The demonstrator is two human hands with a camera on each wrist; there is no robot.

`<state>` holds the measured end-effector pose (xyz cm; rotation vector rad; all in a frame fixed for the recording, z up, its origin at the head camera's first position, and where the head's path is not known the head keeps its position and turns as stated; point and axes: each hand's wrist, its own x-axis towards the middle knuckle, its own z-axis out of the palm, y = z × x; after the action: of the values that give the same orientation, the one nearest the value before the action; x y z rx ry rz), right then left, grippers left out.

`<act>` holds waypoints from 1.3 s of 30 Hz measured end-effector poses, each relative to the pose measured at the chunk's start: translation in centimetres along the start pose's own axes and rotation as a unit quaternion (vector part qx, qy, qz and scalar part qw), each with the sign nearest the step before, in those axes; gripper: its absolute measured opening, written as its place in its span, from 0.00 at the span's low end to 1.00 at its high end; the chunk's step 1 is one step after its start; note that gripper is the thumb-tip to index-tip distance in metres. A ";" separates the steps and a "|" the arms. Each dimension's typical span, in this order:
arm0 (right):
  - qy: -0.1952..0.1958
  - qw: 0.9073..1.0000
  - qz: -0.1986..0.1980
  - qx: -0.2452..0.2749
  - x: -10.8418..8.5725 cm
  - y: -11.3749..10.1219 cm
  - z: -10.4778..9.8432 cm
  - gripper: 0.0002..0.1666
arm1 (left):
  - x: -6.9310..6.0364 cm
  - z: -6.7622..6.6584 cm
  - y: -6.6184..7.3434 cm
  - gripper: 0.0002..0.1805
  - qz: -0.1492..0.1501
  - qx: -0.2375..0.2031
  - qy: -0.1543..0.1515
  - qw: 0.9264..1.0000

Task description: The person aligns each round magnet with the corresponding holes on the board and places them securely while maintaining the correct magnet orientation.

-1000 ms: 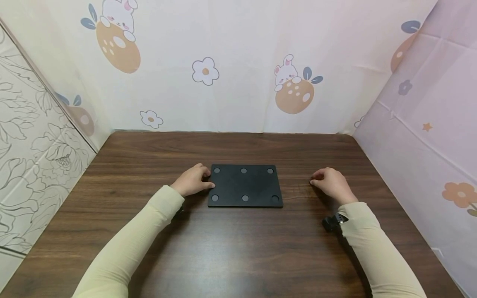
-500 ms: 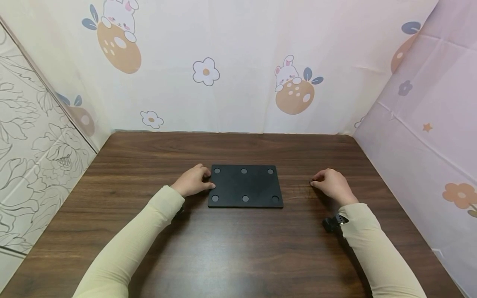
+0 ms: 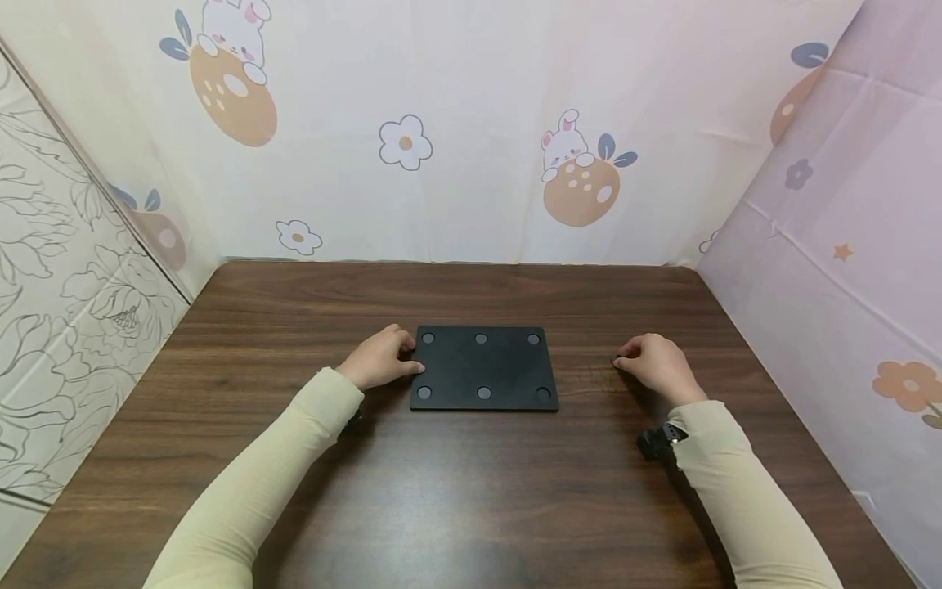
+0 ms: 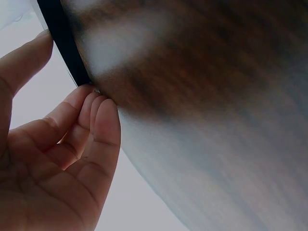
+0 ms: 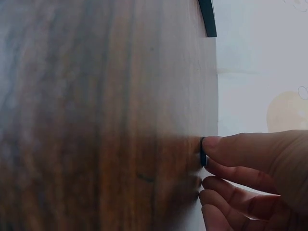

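Note:
A flat black rectangular plate [image 3: 482, 368] lies on the table, with round grey spots along its far and near edges. The near right spot [image 3: 543, 393] looks darker than the others. My left hand [image 3: 379, 357] rests at the plate's left edge, its thumb tip touching the edge and its bent fingers by the far left corner. In the left wrist view the thumb and fingertips meet the plate's side [image 4: 67, 45]. Right of the plate, my right hand [image 3: 657, 366] pinches a small thin dark piece [image 5: 203, 152] against the tabletop; its full shape is hidden by the fingers.
The brown wood-grain table [image 3: 471, 491] reaches back to a patterned curtain [image 3: 471, 188]. Another curtain [image 3: 809, 245] stands along the right side and a floral panel [image 3: 96, 286] along the left. A black wrist device [image 3: 655, 442] sits under the right sleeve.

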<state>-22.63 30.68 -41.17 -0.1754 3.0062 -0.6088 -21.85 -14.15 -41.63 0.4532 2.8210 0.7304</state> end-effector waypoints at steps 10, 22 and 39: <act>0.001 1.000 -0.004 -0.003 0.1 -0.1 -0.1 0.18 | -0.1 0.1 0.0 0.26 -0.002 -0.002 0.001 1.000; 0.013 1.000 -0.014 0.001 0.2 -0.9 0.0 0.15 | 0.0 0.1 0.0 0.27 -0.005 -0.004 0.000 1.000; 0.033 0.998 -0.046 0.012 -0.5 -2.7 0.6 0.14 | -0.1 -0.1 0.0 0.26 -0.001 0.002 -0.001 1.000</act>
<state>-21.82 28.07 -40.62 -0.2995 3.0657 -0.6721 -21.79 -14.17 -41.57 0.4501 2.8216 0.7245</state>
